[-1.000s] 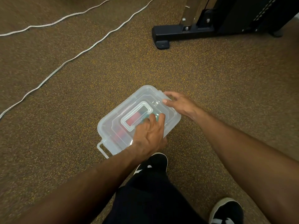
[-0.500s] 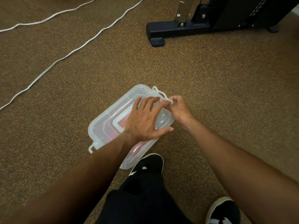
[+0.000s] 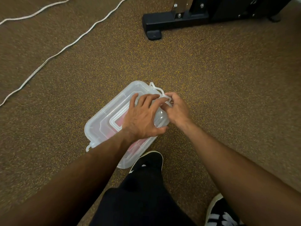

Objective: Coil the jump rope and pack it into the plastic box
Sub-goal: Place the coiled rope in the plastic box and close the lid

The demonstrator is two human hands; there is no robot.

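Left hand (image 3: pixel 143 118): lay spread flat, pressing the box lid (image 3: pixel 104 121).
Right hand (image 3: pixel 176 109): pinched the far-right latch (image 3: pixel 160 92).
Advice: keep pressing while snapping.

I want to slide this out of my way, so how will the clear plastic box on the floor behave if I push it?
The plastic box is probably light: thin translucent walls, few contents. The speckled floor looks grippy, so expect drag. Its far latch looks unfastened; the lid may lift.
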